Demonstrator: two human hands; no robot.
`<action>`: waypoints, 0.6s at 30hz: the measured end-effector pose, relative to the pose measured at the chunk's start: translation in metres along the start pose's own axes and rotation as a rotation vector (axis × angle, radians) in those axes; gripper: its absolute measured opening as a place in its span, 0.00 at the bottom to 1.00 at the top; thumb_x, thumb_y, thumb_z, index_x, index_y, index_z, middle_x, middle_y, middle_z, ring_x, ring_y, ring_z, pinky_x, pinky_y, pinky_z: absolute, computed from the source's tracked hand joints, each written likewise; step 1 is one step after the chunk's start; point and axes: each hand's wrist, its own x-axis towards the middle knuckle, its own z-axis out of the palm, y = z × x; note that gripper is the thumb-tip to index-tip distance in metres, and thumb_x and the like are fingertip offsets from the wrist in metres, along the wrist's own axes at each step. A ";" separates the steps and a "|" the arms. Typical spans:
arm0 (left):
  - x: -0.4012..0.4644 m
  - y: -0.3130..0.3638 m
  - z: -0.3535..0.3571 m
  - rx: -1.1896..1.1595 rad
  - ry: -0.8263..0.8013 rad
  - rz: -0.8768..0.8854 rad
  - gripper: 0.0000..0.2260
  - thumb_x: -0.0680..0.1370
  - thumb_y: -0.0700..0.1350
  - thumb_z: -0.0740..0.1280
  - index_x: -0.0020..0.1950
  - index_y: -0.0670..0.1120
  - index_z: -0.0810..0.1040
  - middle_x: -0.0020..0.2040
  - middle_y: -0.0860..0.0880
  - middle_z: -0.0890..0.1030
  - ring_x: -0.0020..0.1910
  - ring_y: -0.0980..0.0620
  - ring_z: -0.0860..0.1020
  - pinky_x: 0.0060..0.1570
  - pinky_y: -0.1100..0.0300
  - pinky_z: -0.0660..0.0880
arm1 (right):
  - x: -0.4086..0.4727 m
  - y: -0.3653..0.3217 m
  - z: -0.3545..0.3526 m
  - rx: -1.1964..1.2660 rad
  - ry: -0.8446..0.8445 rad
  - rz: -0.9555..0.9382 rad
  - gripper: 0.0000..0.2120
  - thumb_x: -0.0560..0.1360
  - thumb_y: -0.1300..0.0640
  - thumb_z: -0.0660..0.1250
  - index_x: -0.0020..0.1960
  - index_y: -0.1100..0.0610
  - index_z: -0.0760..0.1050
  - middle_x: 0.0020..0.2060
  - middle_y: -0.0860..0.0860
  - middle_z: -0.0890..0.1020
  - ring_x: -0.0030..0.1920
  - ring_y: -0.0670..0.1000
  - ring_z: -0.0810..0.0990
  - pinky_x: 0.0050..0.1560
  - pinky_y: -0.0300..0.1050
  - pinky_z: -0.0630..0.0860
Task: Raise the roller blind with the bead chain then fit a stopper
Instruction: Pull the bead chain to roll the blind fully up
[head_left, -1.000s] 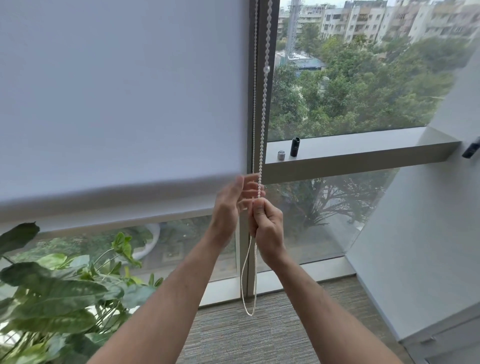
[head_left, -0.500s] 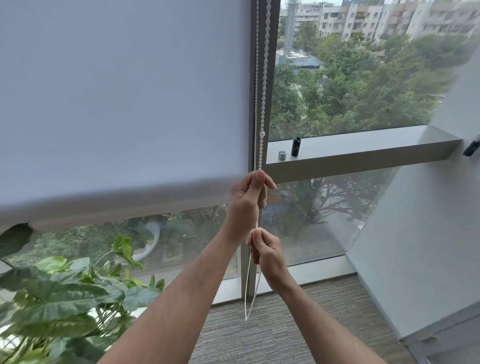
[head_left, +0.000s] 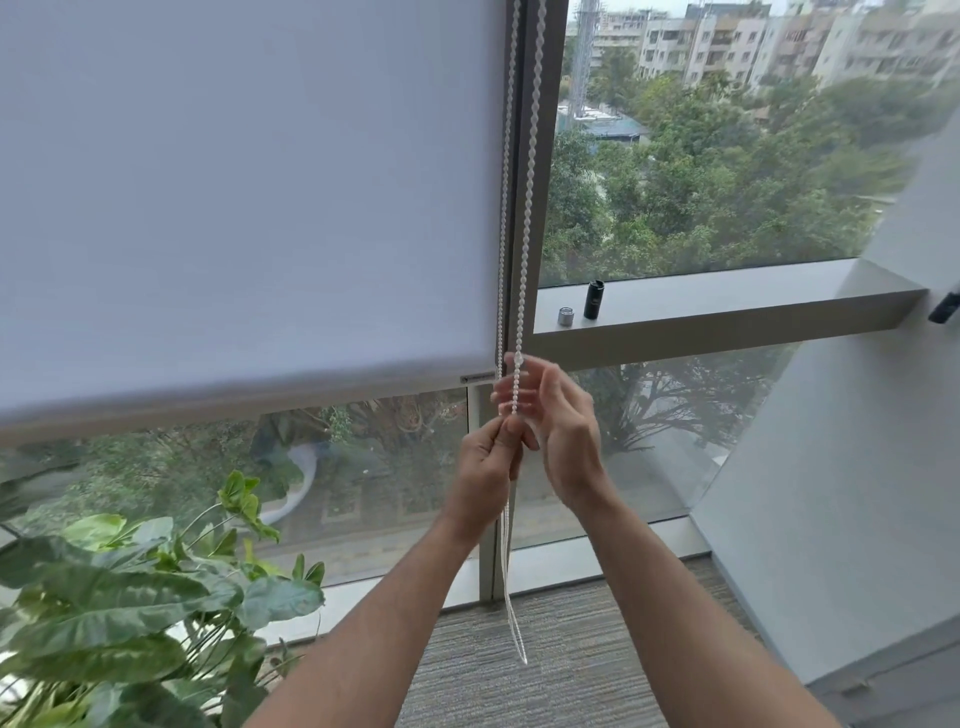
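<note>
The white roller blind (head_left: 249, 208) covers the left window pane, and its bottom bar (head_left: 234, 400) hangs a little below the sill's height. The white bead chain (head_left: 527, 208) runs down the window frame in two strands and ends in a loop near the floor. A clear stopper bead (head_left: 517, 358) sits on the front strand just above my hands. My left hand (head_left: 483, 467) pinches the chain between thumb and fingers. My right hand (head_left: 566, 441) is beside the chain, slightly higher, with its fingers spread and blurred, holding nothing.
A black cylinder (head_left: 594, 300) and a small silver cap (head_left: 565, 316) stand on the window sill (head_left: 727, 306) right of the frame. A large leafy plant (head_left: 130, 597) fills the lower left. A grey wall (head_left: 831, 519) closes in on the right.
My left hand has pulled the chain down from above my right hand. My right hand has let go and risen beside the chain. The clear stopper bead has travelled down to my hands.
</note>
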 end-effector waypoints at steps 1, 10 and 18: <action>-0.002 -0.003 0.000 0.013 0.005 -0.011 0.16 0.81 0.47 0.60 0.35 0.54 0.80 0.25 0.58 0.67 0.24 0.58 0.62 0.26 0.63 0.59 | 0.006 -0.011 0.006 0.022 -0.018 -0.034 0.19 0.83 0.51 0.53 0.61 0.60 0.78 0.44 0.55 0.84 0.44 0.54 0.82 0.46 0.46 0.78; -0.014 -0.014 0.001 0.059 -0.032 -0.085 0.16 0.81 0.47 0.59 0.35 0.52 0.79 0.27 0.49 0.65 0.27 0.54 0.62 0.29 0.56 0.57 | 0.030 -0.044 0.037 0.006 0.064 -0.212 0.16 0.82 0.54 0.55 0.41 0.56 0.76 0.25 0.51 0.63 0.25 0.49 0.59 0.24 0.49 0.53; 0.000 -0.003 -0.013 0.158 -0.234 -0.093 0.18 0.80 0.43 0.58 0.33 0.50 0.79 0.29 0.51 0.77 0.30 0.54 0.73 0.33 0.61 0.70 | 0.028 -0.040 0.040 -0.037 0.112 -0.265 0.16 0.82 0.53 0.57 0.36 0.52 0.73 0.24 0.52 0.63 0.24 0.51 0.58 0.23 0.50 0.52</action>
